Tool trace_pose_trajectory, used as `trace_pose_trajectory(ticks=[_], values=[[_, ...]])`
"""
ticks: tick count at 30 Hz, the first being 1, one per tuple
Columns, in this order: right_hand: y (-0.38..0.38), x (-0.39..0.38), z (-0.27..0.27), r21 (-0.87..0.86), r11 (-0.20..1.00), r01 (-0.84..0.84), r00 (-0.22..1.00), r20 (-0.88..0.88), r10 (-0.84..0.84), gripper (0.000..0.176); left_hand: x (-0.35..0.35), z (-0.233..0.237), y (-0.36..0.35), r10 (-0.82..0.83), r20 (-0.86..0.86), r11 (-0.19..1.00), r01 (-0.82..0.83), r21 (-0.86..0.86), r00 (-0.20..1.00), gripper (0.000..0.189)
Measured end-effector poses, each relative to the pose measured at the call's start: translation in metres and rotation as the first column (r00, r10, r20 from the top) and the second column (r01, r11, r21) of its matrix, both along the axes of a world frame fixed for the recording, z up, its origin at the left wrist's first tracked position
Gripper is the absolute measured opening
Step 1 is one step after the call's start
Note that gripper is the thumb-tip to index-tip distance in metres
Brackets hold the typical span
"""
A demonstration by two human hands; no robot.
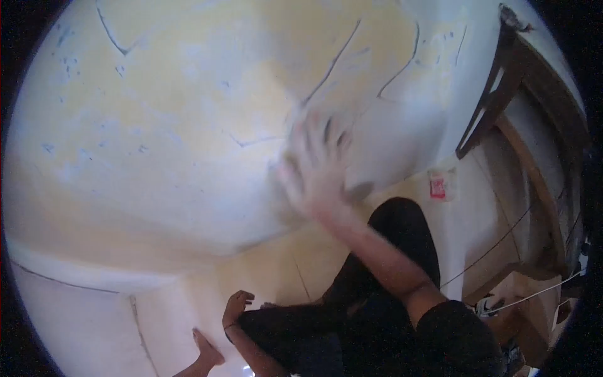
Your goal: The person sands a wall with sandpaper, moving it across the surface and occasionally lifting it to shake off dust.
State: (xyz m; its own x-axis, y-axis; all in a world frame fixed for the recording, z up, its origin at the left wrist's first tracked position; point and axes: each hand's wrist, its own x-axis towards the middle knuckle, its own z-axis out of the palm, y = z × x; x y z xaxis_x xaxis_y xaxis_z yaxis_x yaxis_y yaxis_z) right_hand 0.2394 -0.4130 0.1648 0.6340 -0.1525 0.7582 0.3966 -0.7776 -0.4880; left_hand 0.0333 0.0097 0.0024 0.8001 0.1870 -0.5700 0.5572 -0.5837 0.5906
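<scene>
Cracked wall (157, 125) | our right hand (317, 166) lay flat, fingers spread | left hand (237, 306) half-curled, empty, by knee (264, 317) | seemingly mid-rub; next pass wanted even pressure

Your right grip (316, 171) is up, arm stretched fwd, palm flat, fingers spread wide, motion-blurred. Your left grip (237, 306) sits low by your knee, fingers loosely curled, wrist bent.
</scene>
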Motion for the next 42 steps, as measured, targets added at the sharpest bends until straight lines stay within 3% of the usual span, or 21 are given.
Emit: trace_pose_trajectory(ticks=[2, 3, 4, 7, 9, 10, 12, 14, 16, 17, 19, 22, 24, 26, 27, 30, 33, 36, 37, 38, 42], values=[[-0.031, 0.019, 0.034, 0.104, 0.988, 0.11, 0.989, 0.086, -0.119, 0.068, -0.01, -0.002, -0.005, -0.102, 0.125, 0.995, 0.103, -0.002, 0.987, 0.033], [-0.043, 0.03, 0.043, 0.157, 0.974, 0.162, 0.971, 0.15, -0.185, 0.068, -0.006, -0.003, -0.008, -0.073, -0.047, 0.986, 0.079, 0.147, 0.996, 0.032], [-0.049, 0.032, 0.048, 0.213, 0.955, 0.205, 0.946, 0.207, -0.25, 0.067, -0.005, -0.001, -0.01, -0.065, -0.067, 0.99, 0.073, 0.125, 0.996, 0.032], [0.006, 0.011, -0.014, -0.025, 0.998, 0.055, 0.997, -0.056, -0.056, 0.068, 0.007, 0.01, -0.026, 0.008, -0.098, 0.998, -0.001, 0.065, 0.995, 0.031], [0.012, -0.006, -0.019, -0.077, 0.996, -0.051, 0.997, -0.065, 0.046, 0.068, 0.015, 0.019, -0.032, 0.119, -0.099, 0.992, -0.113, 0.059, 0.988, 0.031], [0.015, -0.01, -0.018, -0.09, 0.991, -0.101, 0.992, -0.082, 0.094, 0.068, 0.018, 0.021, -0.029, 0.064, -0.055, 0.996, -0.061, 0.061, 0.996, 0.031], [-0.019, 0.006, 0.011, 0.022, 0.999, 0.031, 0.997, -0.065, -0.03, 0.069, 0.003, 0.017, -0.025, -0.029, -0.001, 0.998, 0.029, 0.058, 1.0, 0.031], [-0.052, 0.033, 0.044, 0.308, 0.936, 0.167, 0.959, 0.169, -0.227, 0.068, -0.003, 0.005, -0.012, -0.067, -0.041, 0.994, 0.071, 0.086, 0.997, 0.032], [-0.043, 0.032, 0.039, 0.238, 0.945, 0.225, 0.959, 0.118, -0.258, 0.069, -0.004, -0.002, -0.008, -0.114, -0.063, 0.987, 0.12, 0.109, 0.991, 0.033], [-0.034, 0.033, 0.034, 0.203, 0.946, 0.254, 0.956, 0.098, -0.278, 0.069, -0.002, -0.001, -0.009, -0.047, -0.08, 0.995, 0.053, 0.084, 0.996, 0.034], [0.004, 0.011, -0.016, -0.021, 1.0, 0.019, 0.998, -0.065, -0.02, 0.071, 0.011, 0.013, -0.021, 0.087, -0.101, 0.996, -0.084, 0.039, 0.991, 0.034], [0.008, 0.0, -0.02, -0.163, 0.986, -0.037, 0.99, -0.138, 0.014, 0.071, 0.014, 0.022, -0.025, 0.06, -0.073, 0.998, -0.058, 0.024, 0.996, 0.034], [-0.023, 0.015, 0.019, 0.037, 0.983, 0.181, 0.983, 0.023, -0.182, 0.069, -0.002, 0.01, -0.014, -0.007, -0.13, 0.996, 0.019, 0.092, 0.991, 0.033], [-0.052, 0.034, 0.044, 0.174, 0.952, 0.25, 0.954, 0.125, -0.274, 0.069, -0.004, 0.004, -0.013, -0.112, -0.13, 0.984, 0.128, 0.122, 0.985, 0.033], [-0.06, 0.037, 0.05, 0.246, 0.929, 0.278, 0.93, 0.174, -0.324, 0.069, -0.005, 0.0, -0.011, -0.077, -0.117, 0.992, 0.087, 0.089, 0.99, 0.033], [-0.004, 0.009, 0.0, -0.032, 0.997, 0.077, 0.988, -0.129, -0.081, 0.069, 0.006, -0.011, -0.005, 0.024, -0.063, 1.0, -0.025, -0.005, 0.998, 0.031], [0.015, -0.001, -0.028, -0.065, 0.992, -0.107, 0.994, -0.044, 0.105, 0.066, 0.014, 0.017, -0.019, 0.099, -0.083, 0.995, -0.098, 0.016, 0.992, 0.031], [-0.026, 0.016, 0.039, 0.098, 0.988, 0.119, 0.992, 0.04, -0.124, 0.069, -0.005, -0.009, 0.004, -0.119, -0.052, 0.992, 0.121, 0.034, 0.991, 0.031], [-0.04, 0.028, 0.05, 0.14, 0.973, 0.181, 0.974, 0.115, -0.197, 0.069, -0.008, -0.009, 0.002, -0.07, -0.156, 0.983, 0.095, 0.16, 0.985, 0.031], [-0.048, 0.032, 0.057, 0.186, 0.953, 0.237, 0.944, 0.187, -0.271, 0.069, -0.006, -0.01, -0.001, -0.054, -0.141, 0.99, 0.072, 0.125, 0.988, 0.031], [-0.002, 0.003, 0.001, -0.057, 0.998, 0.014, 0.998, -0.057, -0.017, 0.067, 0.008, 0.001, -0.014, 0.052, -0.105, 0.999, -0.051, 0.02, 0.993, 0.032]])
